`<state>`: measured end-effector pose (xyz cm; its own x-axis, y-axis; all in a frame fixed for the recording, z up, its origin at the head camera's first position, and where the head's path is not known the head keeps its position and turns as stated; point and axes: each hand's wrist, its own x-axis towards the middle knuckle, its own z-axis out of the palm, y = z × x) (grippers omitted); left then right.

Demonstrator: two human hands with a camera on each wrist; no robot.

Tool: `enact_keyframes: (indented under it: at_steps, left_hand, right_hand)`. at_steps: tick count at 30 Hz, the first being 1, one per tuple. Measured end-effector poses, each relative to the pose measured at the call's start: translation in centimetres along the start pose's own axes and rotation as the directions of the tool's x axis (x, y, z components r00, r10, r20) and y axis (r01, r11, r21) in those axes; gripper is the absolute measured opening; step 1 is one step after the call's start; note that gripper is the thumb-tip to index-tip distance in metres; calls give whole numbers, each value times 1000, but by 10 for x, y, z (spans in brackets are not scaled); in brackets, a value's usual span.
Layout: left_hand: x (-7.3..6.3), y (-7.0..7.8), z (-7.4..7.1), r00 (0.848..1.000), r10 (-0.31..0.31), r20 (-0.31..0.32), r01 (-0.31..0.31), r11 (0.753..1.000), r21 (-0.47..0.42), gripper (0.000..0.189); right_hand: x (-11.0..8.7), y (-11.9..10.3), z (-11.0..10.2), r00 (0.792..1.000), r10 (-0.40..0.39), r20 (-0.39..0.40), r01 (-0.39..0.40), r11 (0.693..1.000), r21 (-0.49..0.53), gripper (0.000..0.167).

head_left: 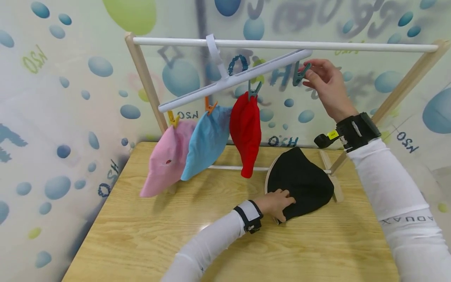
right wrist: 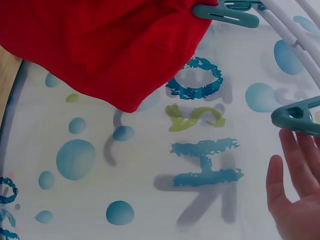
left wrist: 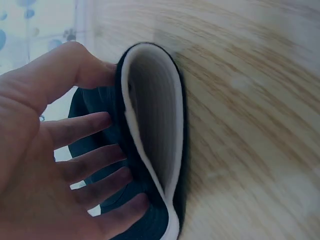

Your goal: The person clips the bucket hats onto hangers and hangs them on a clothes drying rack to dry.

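My left hand rests on a black hat lying on the table, fingertips along its edge. In the left wrist view, the hat's mouth gapes to show a cream lining, and the fingers lie against its outer side. Raised to the hanger's right end, my right hand pinches a green clip by its handle. The white hanger tilts, right end up. A red hat, a blue hat and a pink hat hang from its other clips.
The hanger hooks over the white top bar of a wooden-legged rack. Its lower bar runs behind the hats above the wooden table. A wall with blue bubble patterns stands close behind.
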<state>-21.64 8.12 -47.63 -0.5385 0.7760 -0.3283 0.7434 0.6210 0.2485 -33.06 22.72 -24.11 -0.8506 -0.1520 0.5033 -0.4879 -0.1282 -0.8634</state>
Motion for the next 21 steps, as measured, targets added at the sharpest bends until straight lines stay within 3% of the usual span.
enact_keyframes:
  at_steps: [7, 12, 16, 21]
  left_hand:
    - [-16, -2, 0, 998, -35, 54, 30, 996, 89, 66]
    - [-28, -2, -4, 990, -97, 103, 79, 982, 169, 62]
    - [-33, 2, -8, 977, -169, 132, 135, 962, 237, 56]
    - [-27, 8, -2, 954, -289, 76, 251, 913, 322, 58]
  right_hand:
    - [-3, 0, 2, 999, -39, 18, 38, 997, 68, 19]
    - [-3, -1, 3, 995, -44, 91, 33, 992, 122, 18]
    - [-5, 1, 4, 984, -84, 155, 53, 980, 193, 16]
    - [-11, 8, 5, 971, -115, 208, 62, 968, 243, 14]
